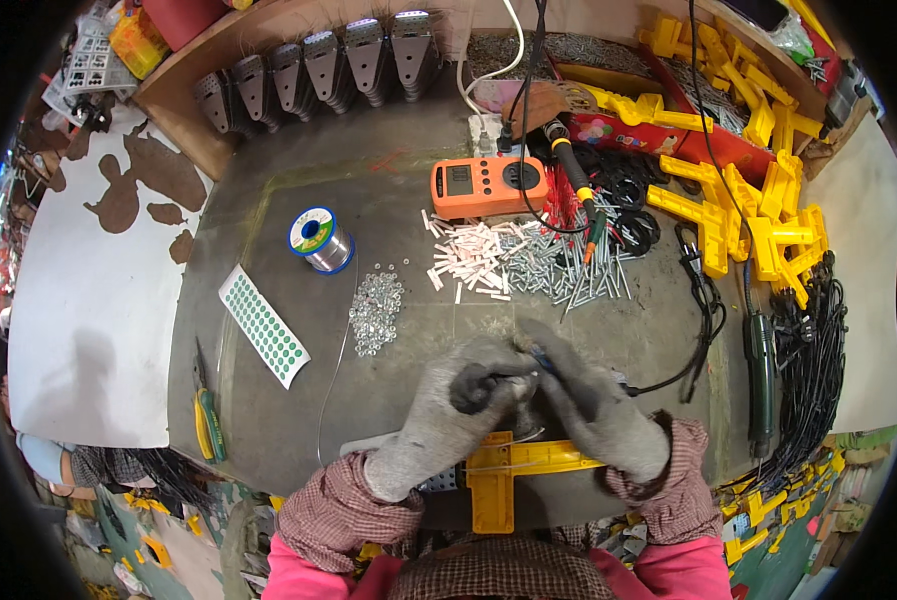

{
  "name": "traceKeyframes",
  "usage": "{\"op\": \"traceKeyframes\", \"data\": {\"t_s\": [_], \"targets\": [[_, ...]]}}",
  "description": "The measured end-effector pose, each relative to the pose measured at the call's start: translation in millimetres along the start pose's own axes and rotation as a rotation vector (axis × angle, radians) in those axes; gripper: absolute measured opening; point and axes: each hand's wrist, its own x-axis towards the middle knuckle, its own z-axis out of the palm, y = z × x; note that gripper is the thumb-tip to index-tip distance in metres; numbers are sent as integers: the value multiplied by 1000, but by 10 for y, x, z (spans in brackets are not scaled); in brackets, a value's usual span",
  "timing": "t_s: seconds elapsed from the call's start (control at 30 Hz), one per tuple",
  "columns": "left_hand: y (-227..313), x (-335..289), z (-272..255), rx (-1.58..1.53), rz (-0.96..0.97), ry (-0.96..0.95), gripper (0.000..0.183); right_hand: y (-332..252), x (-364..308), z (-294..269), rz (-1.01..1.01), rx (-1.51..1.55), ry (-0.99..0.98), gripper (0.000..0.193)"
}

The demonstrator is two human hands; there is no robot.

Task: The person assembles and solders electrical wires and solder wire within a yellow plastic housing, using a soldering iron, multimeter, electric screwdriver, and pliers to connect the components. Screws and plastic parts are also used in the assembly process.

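Both my hands wear grey gloves and meet above the front of the bench. My left hand (454,400) is closed, its fingertips pinched against something small that I cannot make out. My right hand (604,410) is closed too, with a small bit of blue between its fingertips. A black power cord (674,380) runs from its plug into my right hand. Below my hands, at the bench's front edge, lies a yellow plastic handle part (492,490) with a perforated metal plate (441,481) beside it. My hands partly cover both.
Behind my hands lie loose screws (579,270), pale sleeves (469,255) and nuts (376,310). An orange meter (489,188), solder spool (321,240), green-dot sticker sheet (264,325) and pliers (209,415) surround them. Right stand yellow parts (714,215), an electric screwdriver (760,380) and bundled cords (814,370).
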Motion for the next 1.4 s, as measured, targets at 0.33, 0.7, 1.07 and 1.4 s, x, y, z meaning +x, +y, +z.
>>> {"op": "traceKeyframes", "data": {"t_s": [0.33, 0.7, 1.07, 1.4], "targets": [[-226, 618, -460, 1287, -11, 248, 28, 11, 25, -3, 505, 574, 94, 31], [172, 137, 74, -27, -264, 15, 19, -23, -85, -93, 496, 454, 41, 15], [57, 83, 61, 388, 158, 75, 20, -69, -63, -98, 450, 516, 81, 17], [171, 41, -13, -229, -342, 26, 22, -141, -55, -140, 441, 368, -8, 10]]}}
